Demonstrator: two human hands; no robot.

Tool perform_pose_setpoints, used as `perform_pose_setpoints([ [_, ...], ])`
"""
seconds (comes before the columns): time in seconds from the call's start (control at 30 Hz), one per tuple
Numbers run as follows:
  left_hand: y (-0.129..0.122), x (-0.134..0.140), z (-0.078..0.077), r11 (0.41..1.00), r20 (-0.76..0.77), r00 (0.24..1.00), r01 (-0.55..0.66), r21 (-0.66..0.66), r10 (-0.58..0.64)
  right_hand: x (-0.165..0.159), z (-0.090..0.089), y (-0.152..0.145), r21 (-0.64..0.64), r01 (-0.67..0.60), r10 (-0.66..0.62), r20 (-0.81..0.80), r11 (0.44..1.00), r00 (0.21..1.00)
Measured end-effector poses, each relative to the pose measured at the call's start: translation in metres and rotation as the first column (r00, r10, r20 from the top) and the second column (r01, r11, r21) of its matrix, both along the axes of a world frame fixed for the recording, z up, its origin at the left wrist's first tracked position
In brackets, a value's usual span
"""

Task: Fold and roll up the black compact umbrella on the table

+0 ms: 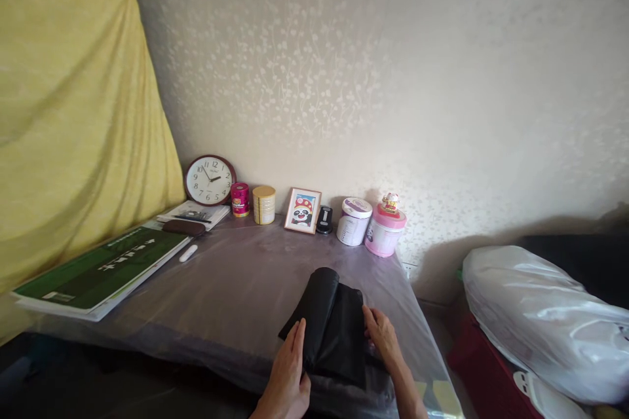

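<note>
- Folded black sheet (344,337): on the table (236,281), between both hands. Left part is a rounded, rolled-over fold; right part lies flatter.
- Left hand (289,376): open, fingers straight and side by side, laid along the sheet's left side near its lower end. Thumb sits lower, apart from the fingers. Can't tell if the thumb bears on the sheet.
- Right hand (382,335): fingers bent, tips closed on the sheet's right edge, above its lower corner. Fingers under the edge partly hidden.
- Table has a shiny clear cover, spreading left of and beyond both hands.
- Straight beyond the hands, by the wall (295,65): framed panda picture (299,219), with a small black object (324,219) just right of it.
- Beyond the right hand: purple-lidded tub (352,226), then pink-lidded tub (384,237) with a cat figurine (390,203) on top.
- Beyond and left of the left hand: yellow-lidded can (264,208), pink can (240,200), round clock (209,182) leaning back.
- Well left of the left hand: green book (103,268), brown case (184,228), small white object (188,253); yellow curtain (73,111) behind.
- Well right of the right hand, off the table: white plastic bag (535,314) on a red box (484,366).
</note>
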State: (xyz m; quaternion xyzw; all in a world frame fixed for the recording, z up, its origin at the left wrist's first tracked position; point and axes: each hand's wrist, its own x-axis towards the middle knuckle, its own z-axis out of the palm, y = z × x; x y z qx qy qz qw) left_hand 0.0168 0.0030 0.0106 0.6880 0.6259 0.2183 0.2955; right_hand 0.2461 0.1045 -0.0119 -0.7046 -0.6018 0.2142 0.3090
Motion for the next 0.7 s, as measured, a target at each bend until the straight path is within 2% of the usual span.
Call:
perform_pose_setpoints([
  [0.1, 0.001, -0.002, -0.001, 1.000, 0.040, 0.999, 0.005, 0.007, -0.005, -0.003, 0.003, 0.007, 0.002, 0.027, -0.027, -0.004, 1.000, 1.000],
  [0.23, 0.002, -0.002, -0.007, 1.000, 0.013, 1.000, 0.008, 0.027, -0.009, -0.014, 0.003, 0.014, 0.066, 0.078, -0.078, -0.010, 0.995, 0.997],
  [0.47, 0.004, 0.002, -0.023, 0.998, -0.060, 0.998, -0.007, 0.057, 0.010, -0.012, -0.008, 0.011, 0.092, 0.090, -0.104, 0.157, 0.992, 0.982],
  [0.53, 0.004, 0.003, -0.025, 0.998, -0.074, 0.997, -0.004, 0.068, 0.009, -0.011, -0.006, 0.010, 0.099, 0.101, -0.110, 0.097, 0.990, 0.989],
  [0.63, 0.003, 0.003, -0.024, 0.998, -0.100, 0.995, 0.007, 0.065, 0.000, -0.015, 0.001, 0.009, 0.101, 0.073, -0.062, -0.110, 0.992, 0.992],
  [0.7, 0.002, 0.004, -0.021, 0.999, -0.134, 0.991, 0.021, 0.050, -0.014, -0.020, 0.009, 0.008, 0.097, 0.026, -0.001, -0.254, 0.995, 0.967],
])
